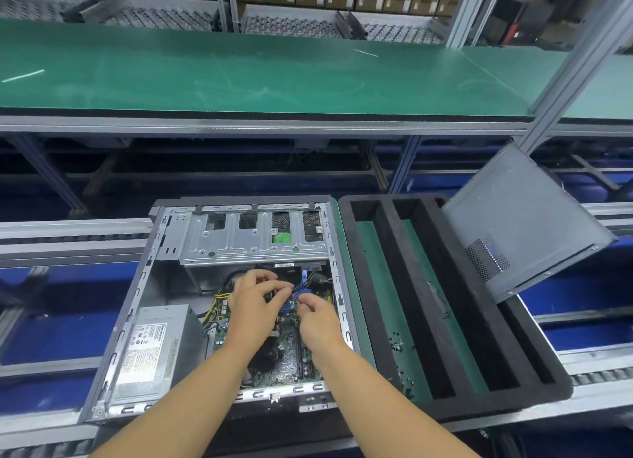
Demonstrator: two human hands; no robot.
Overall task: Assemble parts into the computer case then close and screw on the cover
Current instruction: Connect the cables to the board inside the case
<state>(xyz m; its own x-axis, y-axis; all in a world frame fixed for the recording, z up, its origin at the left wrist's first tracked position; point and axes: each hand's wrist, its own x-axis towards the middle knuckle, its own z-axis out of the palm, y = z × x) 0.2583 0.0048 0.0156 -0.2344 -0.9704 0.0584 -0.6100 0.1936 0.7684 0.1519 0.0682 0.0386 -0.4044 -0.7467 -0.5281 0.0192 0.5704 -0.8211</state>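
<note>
1. Blue cable (303,291), head view: it shows just below the drive cage (253,241), above the upper part of the motherboard (291,368). Both are inside the open computer case (161,286), which lies on its side on the conveyor rails.
2. Fingers of the left hand (255,300) are curled and pinch the cable from the left. Fingers of the right hand (318,317) are curled and pinch the same cable from the right. The two sets of fingertips nearly meet over it.
3. The cable's plug and socket are hidden under the fingertips, so it cannot be told whether the plug is seated.
4. Judged step: connecting or routing this cable.
   - Grip the plug body, not the wire.
   - Align the key with the socket before pressing.
   - Press straight in, without rocking.
5. Keep the slack clear of the yellow wires (219,300) left of the hands. Keep it clear of the case's right edge too, where the cover must later seat.
6. The cover (524,228) is off. It leans tilted on the far right corner of the black foam tray (496,403), well apart from both hands. Closing and screwing are not yet begun.
</note>
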